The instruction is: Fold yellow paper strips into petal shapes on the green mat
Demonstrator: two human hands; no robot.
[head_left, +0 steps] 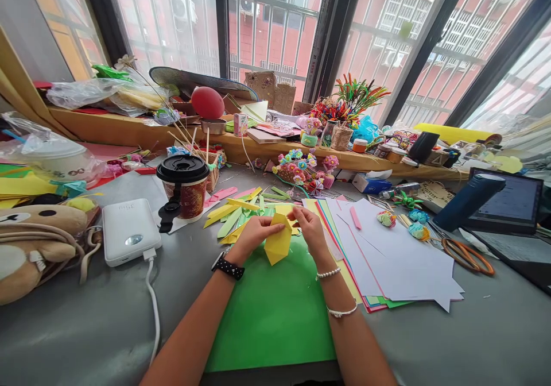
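Note:
A folded piece of yellow paper [278,246] with a pointed lower end is held upright over a green sheet [275,317]. My left hand [255,236], with a dark watch strap at the wrist, pinches it from the left, thumb on its face. My right hand [310,231] has thumb and fingertips closed at the upper right edge of the same paper; the exact contact is small. Just behind the hands lies a loose pile of folded yellow, green and pink paper strips [235,216].
To the right are stacked white and coloured sheets [387,254], orange-handled scissors [469,257], a dark blue bottle [469,202] and a laptop [512,202]. A lidded coffee cup [185,193], a white power bank [129,231] with cable and a plush bear [38,248] stand left.

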